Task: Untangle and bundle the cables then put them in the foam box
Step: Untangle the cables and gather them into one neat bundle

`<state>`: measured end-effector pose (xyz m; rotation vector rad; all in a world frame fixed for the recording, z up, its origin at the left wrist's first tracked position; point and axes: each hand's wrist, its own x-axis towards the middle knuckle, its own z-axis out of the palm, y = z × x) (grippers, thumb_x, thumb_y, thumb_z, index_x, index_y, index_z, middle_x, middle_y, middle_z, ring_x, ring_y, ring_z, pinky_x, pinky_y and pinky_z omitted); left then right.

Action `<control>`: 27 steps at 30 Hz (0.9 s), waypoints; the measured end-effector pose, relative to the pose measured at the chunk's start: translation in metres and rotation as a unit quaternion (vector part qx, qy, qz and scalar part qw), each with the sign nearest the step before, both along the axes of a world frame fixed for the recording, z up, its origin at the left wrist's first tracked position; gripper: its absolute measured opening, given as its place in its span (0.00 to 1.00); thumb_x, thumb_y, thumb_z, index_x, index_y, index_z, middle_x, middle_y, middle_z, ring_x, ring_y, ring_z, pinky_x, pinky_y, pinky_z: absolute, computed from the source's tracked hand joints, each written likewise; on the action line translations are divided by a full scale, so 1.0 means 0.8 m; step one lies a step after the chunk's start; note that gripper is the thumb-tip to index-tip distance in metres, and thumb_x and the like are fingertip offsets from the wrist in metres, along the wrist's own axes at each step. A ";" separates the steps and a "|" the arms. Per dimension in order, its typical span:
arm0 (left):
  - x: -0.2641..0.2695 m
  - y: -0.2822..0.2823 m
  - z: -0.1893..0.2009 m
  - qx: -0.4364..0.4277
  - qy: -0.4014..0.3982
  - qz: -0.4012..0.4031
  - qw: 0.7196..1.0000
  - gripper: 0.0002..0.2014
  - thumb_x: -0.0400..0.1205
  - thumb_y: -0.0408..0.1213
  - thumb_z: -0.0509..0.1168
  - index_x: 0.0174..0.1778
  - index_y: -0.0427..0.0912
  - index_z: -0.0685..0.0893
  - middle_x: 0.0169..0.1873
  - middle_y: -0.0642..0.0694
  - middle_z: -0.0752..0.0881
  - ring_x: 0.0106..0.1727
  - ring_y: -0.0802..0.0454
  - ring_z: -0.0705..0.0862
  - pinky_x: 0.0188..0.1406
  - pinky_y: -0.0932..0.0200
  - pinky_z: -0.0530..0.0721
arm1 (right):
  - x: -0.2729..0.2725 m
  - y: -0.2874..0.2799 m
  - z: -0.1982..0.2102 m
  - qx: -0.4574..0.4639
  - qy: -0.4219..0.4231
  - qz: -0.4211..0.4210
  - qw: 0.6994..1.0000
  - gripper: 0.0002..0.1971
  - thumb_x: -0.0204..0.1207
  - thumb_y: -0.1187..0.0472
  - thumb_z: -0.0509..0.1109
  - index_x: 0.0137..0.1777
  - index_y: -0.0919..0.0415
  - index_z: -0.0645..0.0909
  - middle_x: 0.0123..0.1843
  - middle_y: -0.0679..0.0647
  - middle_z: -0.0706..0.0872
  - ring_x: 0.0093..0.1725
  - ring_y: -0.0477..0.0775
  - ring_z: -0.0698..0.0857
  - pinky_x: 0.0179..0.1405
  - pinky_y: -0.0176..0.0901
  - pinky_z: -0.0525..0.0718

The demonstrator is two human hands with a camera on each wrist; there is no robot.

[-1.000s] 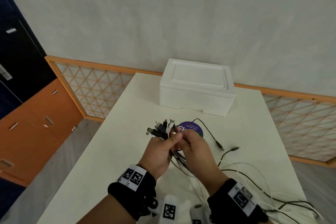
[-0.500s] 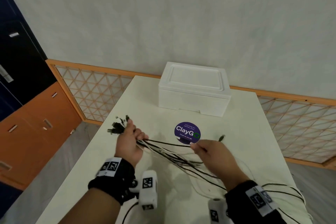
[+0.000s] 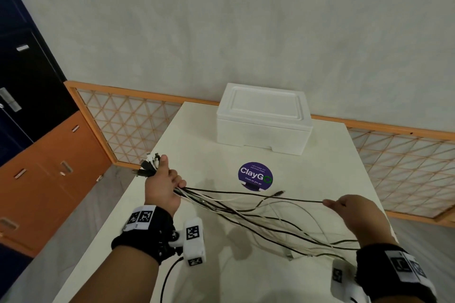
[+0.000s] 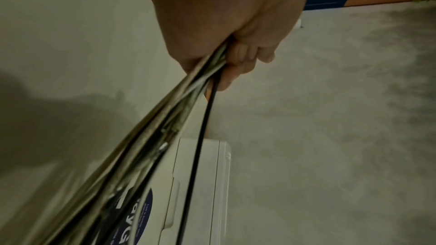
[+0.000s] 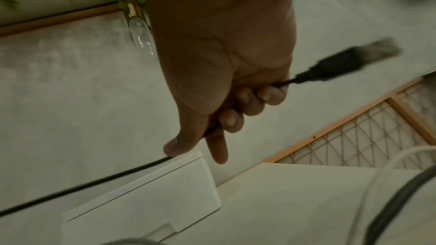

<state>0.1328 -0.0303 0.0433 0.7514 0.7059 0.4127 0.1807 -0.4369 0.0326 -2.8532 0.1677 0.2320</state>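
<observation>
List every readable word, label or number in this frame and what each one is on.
"ClayGo": large white lettering on the round purple sticker on the white table.
"Clean as you go": small line under it, same sticker.
Small line above "ClayGo": too small to read reliably.
Square black-and-white markers on the wrist bands: patterns, no text.
Foam box: no lettering visible.

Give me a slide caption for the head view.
Left hand grips the cable bundle while right hand draws one black cable sideways; foam box lidded.

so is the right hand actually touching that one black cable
Touching. The right wrist view shows the right hand with fingers curled round the black cable; the head view shows it stretched from the hand.
</observation>
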 end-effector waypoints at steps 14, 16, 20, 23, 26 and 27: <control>-0.009 -0.068 0.045 -0.009 -0.071 -0.140 0.988 0.18 0.84 0.42 0.63 0.29 0.45 0.70 0.18 0.51 0.66 0.18 0.56 0.66 0.21 0.62 0.71 | -0.038 0.171 0.049 0.134 -0.051 0.254 0.957 0.34 0.69 0.43 0.75 0.75 0.51 0.72 0.72 0.46 0.76 0.72 0.48 0.74 0.72 0.38 0.66; -0.015 -0.092 0.060 0.034 -0.075 -0.195 0.977 0.15 0.83 0.43 0.64 0.30 0.44 0.77 0.21 0.48 0.75 0.23 0.54 0.74 0.29 0.60 0.76 | -0.060 0.230 0.059 0.205 0.008 0.310 0.929 0.34 0.70 0.49 0.75 0.76 0.54 0.68 0.70 0.49 0.78 0.69 0.50 0.76 0.69 0.38 0.70; -0.030 -0.102 0.075 0.248 -0.058 -0.282 0.925 0.11 0.82 0.46 0.65 0.36 0.48 0.87 0.42 0.49 0.92 0.47 0.60 0.87 0.57 0.55 0.77 | -0.077 0.269 0.054 0.285 0.024 0.350 0.892 0.11 0.75 0.58 0.65 0.54 0.58 0.70 0.45 0.57 0.84 0.43 0.56 0.82 0.46 0.60 0.81; -0.036 -0.083 0.075 0.244 -0.069 -0.286 0.924 0.12 0.77 0.51 0.67 0.45 0.45 0.83 0.49 0.48 0.92 0.55 0.62 0.86 0.69 0.50 0.74 | -0.081 0.267 0.049 0.310 0.007 0.360 0.880 0.17 0.81 0.46 0.63 0.50 0.62 0.72 0.37 0.56 0.79 0.36 0.52 0.77 0.38 0.52 0.76; -0.042 -0.078 0.071 0.221 -0.075 -0.278 0.932 0.16 0.73 0.53 0.66 0.46 0.44 0.83 0.49 0.46 0.92 0.60 0.55 0.85 0.72 0.42 0.74 | -0.084 0.272 0.044 0.314 -0.013 0.358 0.879 0.19 0.81 0.44 0.62 0.45 0.62 0.72 0.34 0.52 0.76 0.33 0.48 0.73 0.35 0.49 0.73; -0.043 -0.081 0.071 0.222 -0.077 -0.279 0.931 0.17 0.73 0.54 0.66 0.45 0.44 0.83 0.49 0.46 0.92 0.60 0.54 0.85 0.71 0.42 0.75 | -0.085 0.275 0.046 0.317 -0.018 0.359 0.878 0.16 0.81 0.46 0.63 0.44 0.60 0.72 0.35 0.50 0.77 0.34 0.47 0.74 0.35 0.46 0.73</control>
